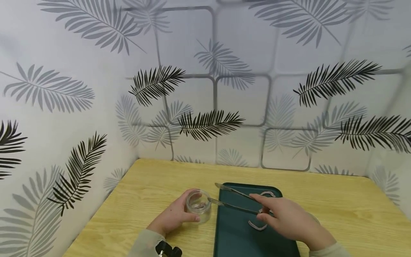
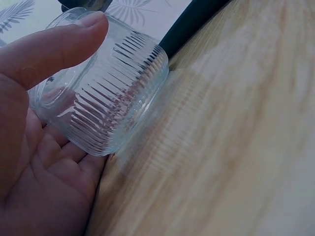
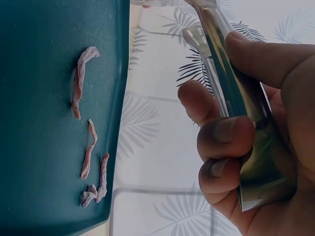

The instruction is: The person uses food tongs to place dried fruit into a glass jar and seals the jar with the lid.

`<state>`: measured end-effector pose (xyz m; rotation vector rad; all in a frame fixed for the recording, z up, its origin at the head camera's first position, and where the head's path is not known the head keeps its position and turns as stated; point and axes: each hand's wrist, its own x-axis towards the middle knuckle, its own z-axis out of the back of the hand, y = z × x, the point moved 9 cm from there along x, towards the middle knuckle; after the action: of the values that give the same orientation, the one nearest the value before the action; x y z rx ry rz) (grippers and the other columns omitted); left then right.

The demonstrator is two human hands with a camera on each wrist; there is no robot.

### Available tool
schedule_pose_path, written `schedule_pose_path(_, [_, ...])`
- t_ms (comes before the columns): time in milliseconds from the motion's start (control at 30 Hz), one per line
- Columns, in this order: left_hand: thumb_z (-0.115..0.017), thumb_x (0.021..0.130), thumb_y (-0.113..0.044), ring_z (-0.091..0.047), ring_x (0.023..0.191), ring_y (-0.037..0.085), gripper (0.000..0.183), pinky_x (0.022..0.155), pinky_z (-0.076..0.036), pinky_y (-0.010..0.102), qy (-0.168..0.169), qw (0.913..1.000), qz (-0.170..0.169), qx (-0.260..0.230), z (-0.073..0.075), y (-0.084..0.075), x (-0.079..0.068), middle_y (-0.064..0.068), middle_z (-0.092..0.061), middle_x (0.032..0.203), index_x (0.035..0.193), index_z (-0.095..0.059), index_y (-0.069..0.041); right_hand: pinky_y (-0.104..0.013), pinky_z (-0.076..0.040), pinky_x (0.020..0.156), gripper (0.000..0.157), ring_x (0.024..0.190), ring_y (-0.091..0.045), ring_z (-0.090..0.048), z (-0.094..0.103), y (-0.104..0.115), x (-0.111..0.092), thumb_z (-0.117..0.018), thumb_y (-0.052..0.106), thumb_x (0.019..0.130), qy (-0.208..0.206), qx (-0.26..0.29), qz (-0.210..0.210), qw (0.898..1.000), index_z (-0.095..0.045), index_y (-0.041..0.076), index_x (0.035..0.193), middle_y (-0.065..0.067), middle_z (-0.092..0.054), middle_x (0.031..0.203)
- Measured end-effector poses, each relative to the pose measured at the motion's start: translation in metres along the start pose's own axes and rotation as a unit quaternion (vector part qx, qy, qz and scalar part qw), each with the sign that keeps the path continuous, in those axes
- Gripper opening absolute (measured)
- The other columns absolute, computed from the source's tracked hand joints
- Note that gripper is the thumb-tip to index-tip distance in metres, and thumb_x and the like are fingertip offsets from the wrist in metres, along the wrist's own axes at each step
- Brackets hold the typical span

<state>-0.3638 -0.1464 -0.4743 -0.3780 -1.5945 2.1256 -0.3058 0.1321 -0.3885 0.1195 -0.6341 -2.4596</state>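
My left hand (image 1: pixel 176 213) grips a clear glass jar (image 1: pixel 203 215) that stands on the table just left of the tray. In the left wrist view the thumb lies along the ribbed jar (image 2: pixel 118 88), and some small pieces show inside through the glass. My right hand (image 1: pixel 285 217) holds metal tongs (image 1: pixel 236 207) over the dark green tray (image 1: pixel 231 235). The tong arms stand apart, one tip at the jar's rim, the other farther back. Thin, pale reddish strips (image 3: pixel 81 81) lie on the tray, partly hidden by the right hand in the head view.
The tray rests on a yellow wood-grain table (image 1: pixel 170 178). Leaf-patterned walls (image 1: pixel 237 100) rise behind and to the left of the table. A small black object (image 1: pixel 168 248) sits at the left sleeve. A round edge shows behind the right wrist.
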Motion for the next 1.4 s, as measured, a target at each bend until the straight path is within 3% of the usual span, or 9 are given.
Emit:
schedule_pose_path(200, [-0.083, 0.085, -0.015, -0.047, 0.135, 0.026, 0.081, 0.105, -0.037, 0.036, -0.005, 0.9999, 0.001, 0.011, 0.002, 0.001, 0.001, 0.008, -0.045, 0.154, 0.152, -0.037, -0.020, -0.029, -0.044, 0.058, 0.062, 0.067, 0.002, -0.056, 0.001, -0.008, -0.001, -0.061, 0.044, 0.100, -0.010, -0.010, -0.013, 1.000, -0.045, 0.021, 0.154, 0.019, -0.065, 0.094])
schedule_pose_path(400, [-0.082, 0.086, -0.016, -0.048, 0.134, 0.027, 0.082, 0.103, -0.038, 0.033, 0.000, 1.0000, -0.001, 0.009, -0.001, 0.001, -0.002, 0.009, -0.044, 0.154, 0.153, -0.036, -0.017, -0.030, -0.045, 0.060, 0.067, 0.069, 0.003, -0.054, 0.005, -0.022, -0.014, -0.057, 0.054, 0.099, -0.012, -0.024, -0.018, 0.999, -0.044, 0.021, 0.155, 0.020, -0.062, 0.091])
schedule_pose_path(767, [-0.082, 0.087, -0.016, -0.047, 0.135, 0.027, 0.081, 0.106, -0.037, 0.036, 0.006, 1.0000, 0.002, 0.004, -0.005, 0.001, -0.002, 0.010, -0.043, 0.155, 0.153, -0.036, -0.020, -0.028, -0.040, 0.057, 0.059, 0.060, 0.000, -0.047, 0.015, -0.070, -0.052, -0.064, 0.038, 0.099, -0.006, -0.037, -0.054, 0.998, -0.047, 0.016, 0.152, 0.016, -0.058, 0.087])
schedule_pose_path(1133, [-0.083, 0.085, -0.015, -0.047, 0.135, 0.026, 0.084, 0.108, -0.034, 0.043, -0.008, 0.9997, 0.003, 0.023, 0.002, -0.005, 0.002, 0.007, -0.045, 0.153, 0.154, -0.035, -0.020, -0.033, -0.042, 0.058, 0.061, 0.063, -0.005, -0.053, 0.028, -0.106, -0.056, -0.064, 0.037, 0.100, -0.016, -0.046, -0.123, 0.991, -0.047, 0.013, 0.153, 0.010, -0.066, 0.089])
schedule_pose_path(1400, [-0.082, 0.086, -0.012, -0.047, 0.134, 0.027, 0.082, 0.105, -0.037, 0.037, -0.002, 1.0000, 0.005, 0.001, -0.002, 0.000, -0.001, 0.008, -0.044, 0.154, 0.154, -0.036, -0.019, -0.038, -0.046, 0.062, 0.058, 0.075, -0.012, -0.059, 0.032, -0.128, -0.065, -0.064, 0.037, 0.099, 0.001, -0.069, -0.154, 0.986, -0.050, 0.012, 0.150, 0.003, -0.068, 0.094])
